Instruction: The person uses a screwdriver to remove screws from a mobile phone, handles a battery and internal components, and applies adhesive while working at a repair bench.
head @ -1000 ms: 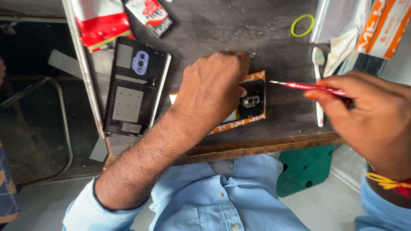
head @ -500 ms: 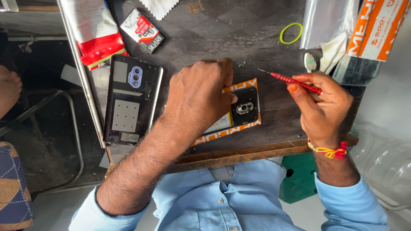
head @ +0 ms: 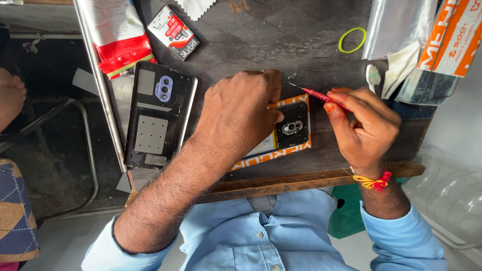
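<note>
Dark work table (head: 261, 40), worn top with a wooden front edge; bears everything listed below.

Person in a light blue shirt (head: 261, 241), seen from above, sleeves pushed up the forearms.

Detached black phone back cover (head: 158, 115), inner face up with a camera cut-out near its top; lies at the table's left edge, just beside the left forearm and not touched by it.

Opened phone (head: 291, 125), internals exposed (a small metal part shows in the dark upper section), lying on an orange patterned card (head: 288, 150) at the middle of the table, near the front edge.

Left hand (head: 238, 113), laid palm down over the left part of the phone, fingers together and pressing it flat; it hides most of the device.

Right hand (head: 364, 128), fingers bunched, pinching a thin red-handled screwdriver (head: 316, 94) between thumb and fingertips. The tip points left, just above the phone's upper edge beside the left fingertips; whether it touches anything cannot be told. A red and yellow thread (head: 374, 181) circles the wrist.

Red and white packets (head: 118, 35), far left corner.

Small red box (head: 173, 31), beside them.

White toothbrush head (head: 372, 76), right of the screwdriver.

Green rubber band (head: 352, 40), far side.
</note>
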